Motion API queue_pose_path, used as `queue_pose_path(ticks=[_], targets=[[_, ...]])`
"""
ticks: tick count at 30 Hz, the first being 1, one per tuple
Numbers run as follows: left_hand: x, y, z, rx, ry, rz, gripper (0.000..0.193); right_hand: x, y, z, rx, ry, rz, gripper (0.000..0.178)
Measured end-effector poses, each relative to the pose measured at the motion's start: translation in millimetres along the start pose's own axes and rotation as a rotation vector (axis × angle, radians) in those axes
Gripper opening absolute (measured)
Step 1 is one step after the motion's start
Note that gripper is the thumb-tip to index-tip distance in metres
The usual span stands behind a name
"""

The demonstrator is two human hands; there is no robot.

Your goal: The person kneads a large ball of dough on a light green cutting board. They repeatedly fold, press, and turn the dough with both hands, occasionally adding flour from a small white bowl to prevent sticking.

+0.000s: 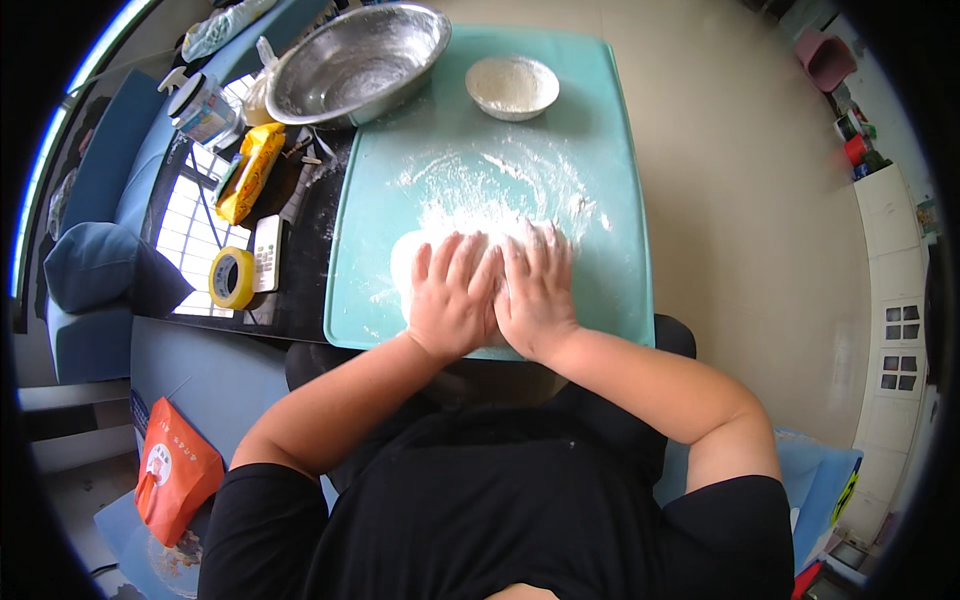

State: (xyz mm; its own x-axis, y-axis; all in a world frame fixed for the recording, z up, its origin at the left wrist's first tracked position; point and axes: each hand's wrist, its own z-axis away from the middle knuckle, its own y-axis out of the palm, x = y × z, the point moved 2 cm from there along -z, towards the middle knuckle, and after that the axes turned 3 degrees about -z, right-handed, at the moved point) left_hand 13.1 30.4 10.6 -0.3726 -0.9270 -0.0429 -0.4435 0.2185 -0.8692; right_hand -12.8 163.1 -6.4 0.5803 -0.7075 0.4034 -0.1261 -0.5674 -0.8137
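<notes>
Pressing down side by side, the left hand [452,295] and the right hand [537,293] lie flat, fingers spread and extended away from the body, on a pale white lump of dough [407,262]. Neither hand grips anything; both are open, palms down, their inner edges touching. Both forearms enter from the lower edge, bent at the elbows and converging over a black short-sleeved shirt [480,500].

The dough sits on the near half of a turquoise rectangular silicone mat [620,200], and most of it is hidden under the hands; only its left edge shows clearly. Just beyond the fingertips a loose patch of white flour [500,185] is scattered over the mat. Nothing stands between the hands and the dough.

To the left of the mat, on the dark tabletop [300,290], lie a yellow roll of tape [232,278], a white remote control [266,253] beside it, and further off a yellow packet [250,172]. At the far edge of the mat stand a small white bowl holding flour [512,87] and, to its left, a large empty steel mixing bowl [358,62].

An orange bag [172,470] lies on the floor at lower left. Small items beyond the steel bowl are too distorted to identify.
</notes>
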Motion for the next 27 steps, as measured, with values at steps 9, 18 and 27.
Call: queue_pose_path(ticks=[9, 18, 27], targets=[[71.6, 67.4, -88.3, 0.231, -0.157, 0.092, 0.023, -55.7, 51.0, -115.9, -0.074, 0.028, 0.01, 0.014], [108.9, 111.1, -130.9, 0.148, -0.215, 0.061, 0.02, -99.8, 78.6, -165.5, -0.117, -0.006, -0.171, 0.013], [116.9, 107.7, -136.9, 0.458, -0.481, 0.127, 0.042, -100.6, 70.6, -175.7, 0.304, 0.282, 0.149, 0.033]])
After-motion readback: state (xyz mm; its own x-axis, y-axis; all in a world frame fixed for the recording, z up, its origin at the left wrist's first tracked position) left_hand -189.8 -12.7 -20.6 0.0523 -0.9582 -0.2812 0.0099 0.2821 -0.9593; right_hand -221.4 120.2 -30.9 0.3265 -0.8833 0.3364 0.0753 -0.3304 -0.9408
